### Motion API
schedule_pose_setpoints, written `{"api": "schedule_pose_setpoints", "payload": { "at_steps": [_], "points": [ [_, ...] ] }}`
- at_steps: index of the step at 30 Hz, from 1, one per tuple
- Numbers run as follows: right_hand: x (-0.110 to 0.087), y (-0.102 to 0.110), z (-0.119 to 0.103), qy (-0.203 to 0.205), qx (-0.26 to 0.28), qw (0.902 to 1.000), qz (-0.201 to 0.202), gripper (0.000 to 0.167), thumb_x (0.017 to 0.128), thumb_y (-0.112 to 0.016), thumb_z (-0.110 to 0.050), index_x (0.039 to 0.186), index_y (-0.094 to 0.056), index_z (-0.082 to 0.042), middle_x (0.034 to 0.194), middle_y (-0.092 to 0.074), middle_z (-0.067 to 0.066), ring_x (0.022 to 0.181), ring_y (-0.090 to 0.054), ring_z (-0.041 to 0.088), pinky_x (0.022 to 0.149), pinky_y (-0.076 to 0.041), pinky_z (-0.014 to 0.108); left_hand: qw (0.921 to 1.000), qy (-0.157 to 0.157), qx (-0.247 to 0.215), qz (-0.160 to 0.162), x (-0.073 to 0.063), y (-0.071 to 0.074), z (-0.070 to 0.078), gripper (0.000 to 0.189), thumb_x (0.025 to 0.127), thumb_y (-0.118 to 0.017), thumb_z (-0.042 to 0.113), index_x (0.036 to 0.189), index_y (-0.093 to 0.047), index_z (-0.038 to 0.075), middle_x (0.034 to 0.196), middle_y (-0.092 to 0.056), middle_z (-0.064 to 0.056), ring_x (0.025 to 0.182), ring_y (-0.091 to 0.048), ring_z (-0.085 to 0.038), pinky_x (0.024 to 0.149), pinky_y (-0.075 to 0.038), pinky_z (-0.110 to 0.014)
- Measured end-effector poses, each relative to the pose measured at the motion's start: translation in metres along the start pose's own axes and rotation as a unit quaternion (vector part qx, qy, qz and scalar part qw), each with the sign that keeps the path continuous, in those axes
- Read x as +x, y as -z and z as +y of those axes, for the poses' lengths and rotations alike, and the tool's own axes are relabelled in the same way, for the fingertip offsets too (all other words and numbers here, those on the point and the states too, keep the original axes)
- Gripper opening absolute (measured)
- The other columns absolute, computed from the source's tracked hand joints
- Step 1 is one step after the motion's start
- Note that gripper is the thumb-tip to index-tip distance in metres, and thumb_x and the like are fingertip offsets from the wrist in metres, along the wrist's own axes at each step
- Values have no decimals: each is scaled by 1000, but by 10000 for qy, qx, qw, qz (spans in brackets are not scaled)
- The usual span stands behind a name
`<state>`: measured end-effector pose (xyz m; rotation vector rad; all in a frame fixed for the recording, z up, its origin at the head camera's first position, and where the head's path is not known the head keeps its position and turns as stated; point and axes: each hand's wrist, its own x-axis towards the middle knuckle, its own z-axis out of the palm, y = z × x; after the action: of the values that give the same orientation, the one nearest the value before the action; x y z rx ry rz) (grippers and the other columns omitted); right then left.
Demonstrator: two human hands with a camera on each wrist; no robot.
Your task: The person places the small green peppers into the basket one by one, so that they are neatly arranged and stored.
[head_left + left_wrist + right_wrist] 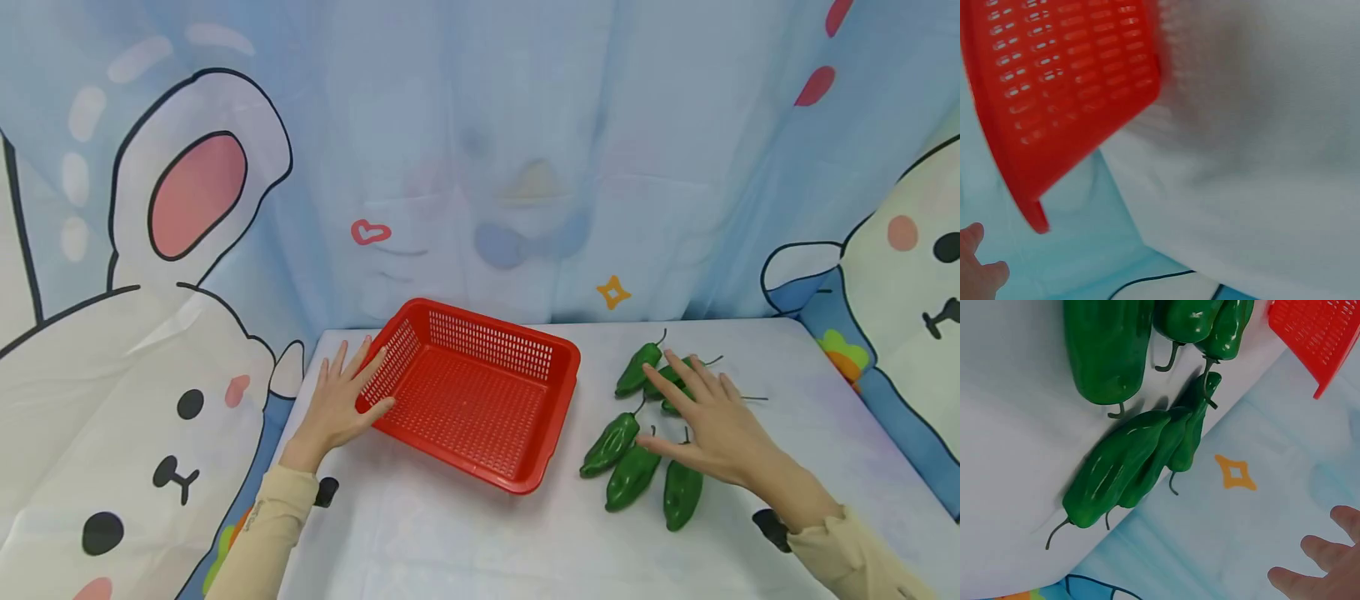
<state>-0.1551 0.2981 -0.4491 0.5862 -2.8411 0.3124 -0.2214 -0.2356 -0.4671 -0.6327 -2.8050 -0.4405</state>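
A red perforated plastic basket (480, 408) stands on the table, slightly turned. My left hand (341, 400), fingers spread, is at the basket's left rim; whether it touches the rim I cannot tell. In the left wrist view the basket's slotted side wall (1072, 69) fills the upper left. Several green peppers (612, 444) with thin stems lie right of the basket in two loose rows. Over them hovers my right hand (708, 417), fingers spread and holding nothing, partly hiding the far row. The right wrist view shows the peppers (1116, 469) on the cloth, apart from the fingers (1325, 550).
A white cloth (420, 533) covers the table. Behind it hangs a light blue curtain (517, 108) with cartoon prints, close to the table's back edge. A printed rabbit (135, 400) covers the fabric on the left.
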Motion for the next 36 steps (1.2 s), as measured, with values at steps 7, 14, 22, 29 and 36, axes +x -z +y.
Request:
{"api": "schedule_pose_setpoints", "payload": {
  "at_steps": [7,14,22,29,36],
  "points": [
    [-9,6,6,-134,264,9995,52,100,79,-72,-57,159,-22,-25,163,-15,15,144,-15,51,108,-10,73,9973,559,-472,-72,-2,-13,-17,76,93,-55,46,157,-29,14,165,-15,-8,148,-7,-44,112,-10,-68],
    [-14,12,10,-221,538,9982,135,97,80,-74,-50,159,-23,-24,162,-18,18,138,-24,56,96,-24,78,9870,1065,-1202,-9,-6,-25,-25,75,95,-54,42,158,-25,13,165,-15,-9,147,-13,-45,109,-19,-69],
    [-16,15,14,-351,491,9981,103,96,82,-73,-48,159,-22,-24,162,-18,19,138,-25,55,89,-28,80,9777,1162,-1735,210,-7,-33,-27,74,94,-56,40,157,-28,13,164,-16,-6,144,-24,-41,105,-27,-70],
    [-15,21,22,-521,654,9965,97,94,84,-72,-45,159,-20,-22,162,-15,20,138,-22,57,86,-28,82,9740,1185,-1914,248,-9,-35,-25,74,94,-58,39,156,-29,13,164,-18,-5,144,-27,-38,107,-28,-66],
    [-14,24,27,-732,894,9933,-18,91,88,-69,-42,160,-17,-20,163,-11,21,134,-28,59,82,-29,83,9754,1109,-1882,307,-9,-40,-27,74,91,-63,33,155,-33,12,163,-23,-5,145,-29,-33,108,-31,-62]
  ]
}}
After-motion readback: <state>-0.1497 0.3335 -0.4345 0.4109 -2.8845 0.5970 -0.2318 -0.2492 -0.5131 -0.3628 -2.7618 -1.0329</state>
